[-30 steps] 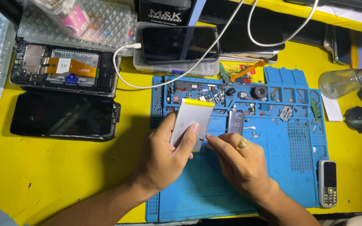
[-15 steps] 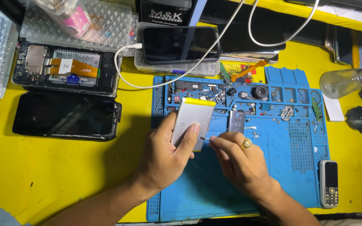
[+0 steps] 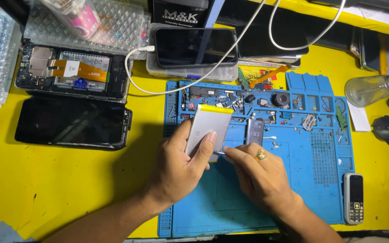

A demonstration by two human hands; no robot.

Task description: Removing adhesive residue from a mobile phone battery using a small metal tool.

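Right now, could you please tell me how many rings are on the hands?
1: a gold ring on a finger of the right hand. The left hand, holding the silver battery, shows none; some fingers are hidden.

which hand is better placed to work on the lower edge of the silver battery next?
Right, probably. The right hand already has its fingertips at the lower edge of the battery. The left hand is busy gripping the battery over the blue mat.

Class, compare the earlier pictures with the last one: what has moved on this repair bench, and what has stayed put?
Little changed. The right hand crept slightly toward the silver battery, fingertips now at its lower edge. The left hand kept holding the battery tilted over the blue mat. The opened phone stayed put.
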